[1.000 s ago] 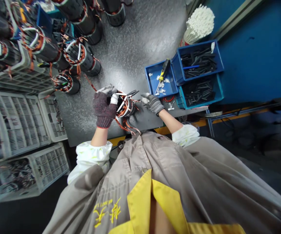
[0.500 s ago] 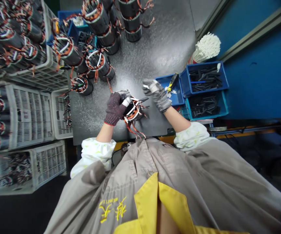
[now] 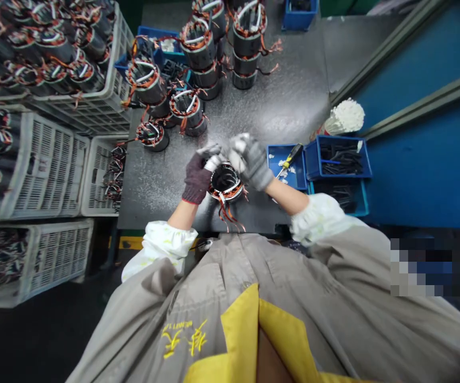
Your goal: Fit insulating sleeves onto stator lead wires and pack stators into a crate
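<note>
Head view: your gloved L hand (image 3: 196,178) & R hand (image 3: 251,162) are working right over the stator (image 3: 226,183) on the bench (image 3: 146,197), fingers curling at its top rim, grip too blurred to tell. Blue tray (image 3: 298,178) is holding screwdriver (image 3: 289,158), white scraps (image 3: 284,165); blue bin (image 3: 312,159), black tubes (image 3: 339,154).

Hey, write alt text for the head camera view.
A dark-gloved left hand and grey-gloved right hand meet over a copper-wound motor stator on a dark workbench, with more stators and blue bins beyond.
</note>
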